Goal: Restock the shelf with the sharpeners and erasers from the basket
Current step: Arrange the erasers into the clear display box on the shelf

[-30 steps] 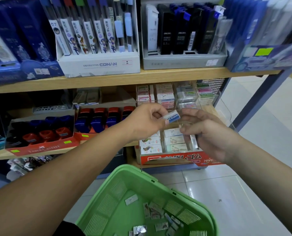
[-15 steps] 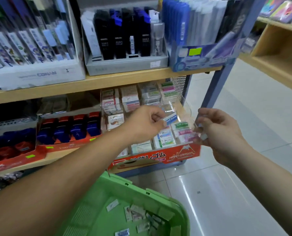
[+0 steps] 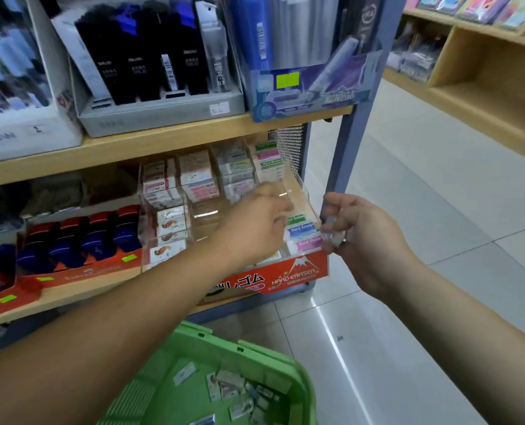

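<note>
My left hand [image 3: 255,223] reaches into the right-hand compartment of the clear eraser display case [image 3: 206,216] on the lower shelf. Its fingers are curled in a pinch, and the blue-and-white eraser is hidden behind them. Just below its fingertips lies a stack of Hard Eraser packs [image 3: 302,233]. My right hand [image 3: 359,240] pinches the case's clear right front corner. Below my arms is the green basket [image 3: 221,345] with several small wrapped erasers [image 3: 233,391] on its floor. Red and blue sharpeners [image 3: 86,237] fill an orange tray to the left.
An upper wooden shelf [image 3: 163,139] carries pen and lead boxes. A grey-blue upright post [image 3: 351,118] ends the shelf unit on the right. White tiled floor [image 3: 408,302] lies beyond it, and another wooden shelf unit [image 3: 485,72] stands at the far right.
My view swung right. My left hand carried the blue-and-white eraser forward into the right compartment. My right hand moved away from it to the case's right front corner.
</note>
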